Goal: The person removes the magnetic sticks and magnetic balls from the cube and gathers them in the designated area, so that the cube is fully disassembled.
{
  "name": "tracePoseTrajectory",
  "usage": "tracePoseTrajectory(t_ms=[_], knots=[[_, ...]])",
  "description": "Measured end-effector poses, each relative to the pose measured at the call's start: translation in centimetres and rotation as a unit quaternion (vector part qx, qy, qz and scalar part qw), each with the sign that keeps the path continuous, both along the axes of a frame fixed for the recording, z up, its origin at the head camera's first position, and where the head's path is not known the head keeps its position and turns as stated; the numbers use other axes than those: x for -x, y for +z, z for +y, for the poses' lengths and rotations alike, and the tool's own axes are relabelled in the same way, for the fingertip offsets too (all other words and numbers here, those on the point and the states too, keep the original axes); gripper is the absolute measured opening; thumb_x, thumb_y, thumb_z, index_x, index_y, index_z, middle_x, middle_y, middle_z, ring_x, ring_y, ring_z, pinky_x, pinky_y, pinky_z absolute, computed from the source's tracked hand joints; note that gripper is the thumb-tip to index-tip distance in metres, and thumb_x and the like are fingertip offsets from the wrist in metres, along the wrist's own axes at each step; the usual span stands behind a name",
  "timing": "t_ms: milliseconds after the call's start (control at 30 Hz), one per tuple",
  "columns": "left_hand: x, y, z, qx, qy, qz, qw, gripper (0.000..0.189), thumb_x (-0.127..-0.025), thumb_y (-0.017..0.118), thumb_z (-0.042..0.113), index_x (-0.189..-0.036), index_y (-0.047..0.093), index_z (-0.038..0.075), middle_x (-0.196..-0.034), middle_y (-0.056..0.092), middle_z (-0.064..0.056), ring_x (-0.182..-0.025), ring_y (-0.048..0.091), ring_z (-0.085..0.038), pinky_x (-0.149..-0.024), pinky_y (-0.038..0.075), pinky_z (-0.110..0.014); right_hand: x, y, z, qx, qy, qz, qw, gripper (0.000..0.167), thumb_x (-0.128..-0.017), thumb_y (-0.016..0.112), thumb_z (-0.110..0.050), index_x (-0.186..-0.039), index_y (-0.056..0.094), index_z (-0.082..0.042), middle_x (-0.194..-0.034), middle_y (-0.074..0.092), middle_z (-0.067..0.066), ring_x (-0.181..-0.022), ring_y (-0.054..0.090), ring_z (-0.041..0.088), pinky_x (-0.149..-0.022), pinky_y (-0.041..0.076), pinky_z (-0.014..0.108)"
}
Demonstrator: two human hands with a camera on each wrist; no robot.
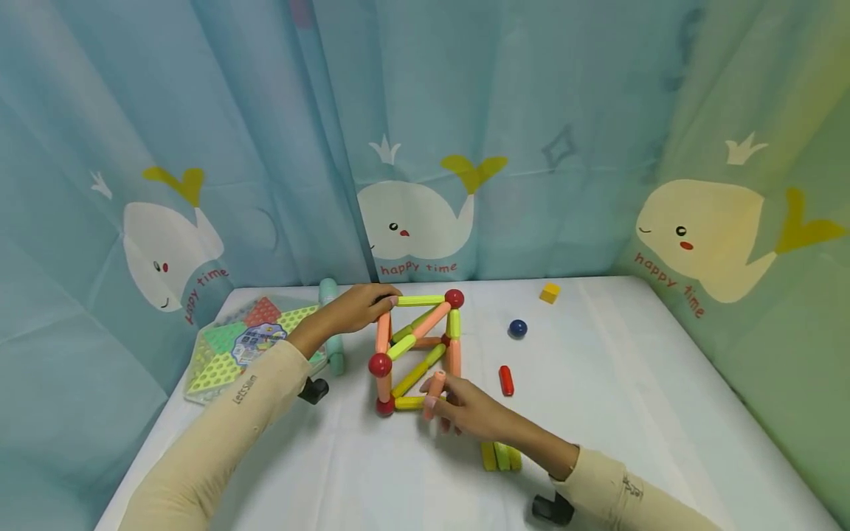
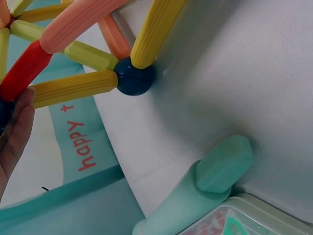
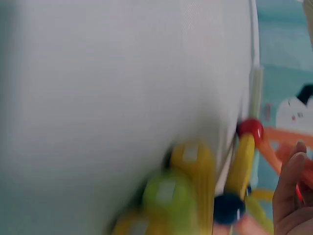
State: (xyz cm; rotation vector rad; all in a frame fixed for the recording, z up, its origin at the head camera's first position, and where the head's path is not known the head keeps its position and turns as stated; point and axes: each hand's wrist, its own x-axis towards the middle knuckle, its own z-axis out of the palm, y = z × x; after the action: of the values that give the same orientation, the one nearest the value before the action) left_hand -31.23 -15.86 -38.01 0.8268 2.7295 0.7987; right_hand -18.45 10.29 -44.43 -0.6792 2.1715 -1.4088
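Note:
A cube-like frame of magnetic rods and balls stands mid-table, with red balls at its near corners and dark blue ones in the wrist views. At its back left top corner my left hand grips a ball joint; that wrist view shows fingertips against a dark blue ball and a red rod. Just before the frame's lower front right, my right hand pinches a salmon magnetic rod between thumb and fingers. The right wrist view catches that hand only partly.
Several yellow and green rods lie below my right hand. Farther right are a red rod, a dark blue ball and a yellow block. A clear case and a teal tube lie left.

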Motion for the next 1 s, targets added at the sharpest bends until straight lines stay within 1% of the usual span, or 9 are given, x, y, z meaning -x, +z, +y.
tracePoseTrajectory(t_ms=[133, 200, 300, 367, 433, 567, 733, 867, 1000], knots=[[-0.2, 0.1, -0.2, 0.004, 0.003, 0.004, 1.0000, 0.040, -0.109, 0.044, 0.031, -0.140, 0.058, 0.010, -0.109, 0.067, -0.006, -0.088, 0.059, -0.019, -0.086, 0.051, -0.038, -0.1, 0.8, 3.7, -0.001, -0.023, 0.004, 0.9997, 0.053, -0.099, 0.066, -0.022, -0.142, 0.041, -0.004, -0.088, 0.061, 0.006, -0.063, 0.056, 0.016, -0.055, 0.049, 0.024], [-0.4, 0.1, -0.3, 0.004, 0.002, 0.006, 1.0000, 0.040, -0.109, 0.044, 0.031, -0.141, 0.058, 0.010, -0.116, 0.067, -0.007, -0.094, 0.060, -0.020, -0.091, 0.051, -0.041, -0.2, 0.9, 5.7, -0.002, -0.028, 0.024, 0.9993, 0.057, -0.098, 0.067, -0.020, -0.145, 0.038, -0.005, -0.082, 0.059, 0.005, -0.058, 0.054, 0.013, -0.052, 0.048, 0.024], [-0.4, 0.1, -0.4, 0.005, 0.004, 0.009, 0.9999, 0.040, -0.109, 0.043, 0.031, -0.141, 0.058, 0.011, -0.124, 0.067, -0.008, -0.101, 0.060, -0.021, -0.096, 0.051, -0.044, -0.3, 0.8, 8.5, -0.032, -0.033, 0.057, 0.9973, 0.053, -0.097, 0.067, -0.017, -0.142, 0.044, -0.004, -0.076, 0.059, 0.003, -0.056, 0.053, 0.009, -0.051, 0.047, 0.024], [-0.4, 0.2, -0.5, 0.003, 0.005, 0.010, 0.9999, 0.040, -0.109, 0.044, 0.031, -0.141, 0.058, 0.011, -0.126, 0.066, -0.008, -0.105, 0.061, -0.022, -0.098, 0.051, -0.045, -0.4, 0.4, 10.0, -0.065, -0.035, 0.077, 0.9943, 0.047, -0.097, 0.067, -0.016, -0.138, 0.049, -0.003, -0.073, 0.059, 0.001, -0.056, 0.052, 0.007, -0.051, 0.046, 0.023], [-0.4, 0.2, -0.5, 0.002, 0.006, 0.010, 0.9999, 0.040, -0.109, 0.044, 0.031, -0.140, 0.058, 0.011, -0.127, 0.066, -0.008, -0.107, 0.061, -0.022, -0.099, 0.051, -0.045, -0.5, 0.0, 11.1, -0.107, -0.044, 0.081, 0.9900, 0.045, -0.096, 0.068, -0.017, -0.136, 0.052, -0.005, -0.070, 0.059, -0.001, -0.056, 0.051, 0.006, -0.051, 0.044, 0.022], [-0.4, 0.2, -0.5, -0.001, 0.002, 0.010, 0.9999, 0.040, -0.109, 0.044, 0.031, -0.140, 0.058, 0.010, -0.126, 0.067, -0.009, -0.106, 0.060, -0.023, -0.098, 0.051, -0.045, -0.7, -1.1, 12.1, -0.189, -0.063, 0.088, 0.9760, 0.041, -0.094, 0.069, -0.020, -0.132, 0.056, -0.009, -0.071, 0.058, -0.004, -0.058, 0.049, 0.007, -0.052, 0.040, 0.022], [-0.4, 0.2, -0.3, 0.002, 0.000, 0.011, 0.9999, 0.040, -0.109, 0.044, 0.031, -0.140, 0.058, 0.010, -0.126, 0.067, -0.009, -0.105, 0.061, -0.022, -0.098, 0.051, -0.045, -1.0, -1.8, 11.9, -0.238, -0.086, 0.087, 0.9636, 0.037, -0.092, 0.070, -0.024, -0.125, 0.061, -0.012, -0.073, 0.059, -0.003, -0.061, 0.050, 0.010, -0.054, 0.039, 0.023], [-0.6, 0.2, -0.1, 0.001, 0.002, 0.005, 1.0000, 0.040, -0.109, 0.044, 0.031, -0.140, 0.058, 0.011, -0.128, 0.066, -0.009, -0.109, 0.061, -0.023, -0.100, 0.051, -0.046, -1.2, -1.9, 11.7, -0.241, -0.087, 0.073, 0.9639, 0.036, -0.094, 0.068, -0.028, -0.126, 0.061, -0.012, -0.074, 0.058, -0.002, -0.063, 0.051, 0.012, -0.055, 0.039, 0.024], [-0.7, 0.2, 0.1, 0.000, 0.003, -0.001, 1.0000, 0.040, -0.109, 0.044, 0.031, -0.141, 0.057, 0.011, -0.130, 0.065, -0.011, -0.111, 0.061, -0.024, -0.101, 0.050, -0.046, -1.4, -2.0, 11.8, -0.231, -0.071, 0.074, 0.9675, 0.037, -0.097, 0.065, -0.032, -0.127, 0.061, -0.011, -0.076, 0.060, -0.002, -0.066, 0.051, 0.013, -0.056, 0.039, 0.025]])
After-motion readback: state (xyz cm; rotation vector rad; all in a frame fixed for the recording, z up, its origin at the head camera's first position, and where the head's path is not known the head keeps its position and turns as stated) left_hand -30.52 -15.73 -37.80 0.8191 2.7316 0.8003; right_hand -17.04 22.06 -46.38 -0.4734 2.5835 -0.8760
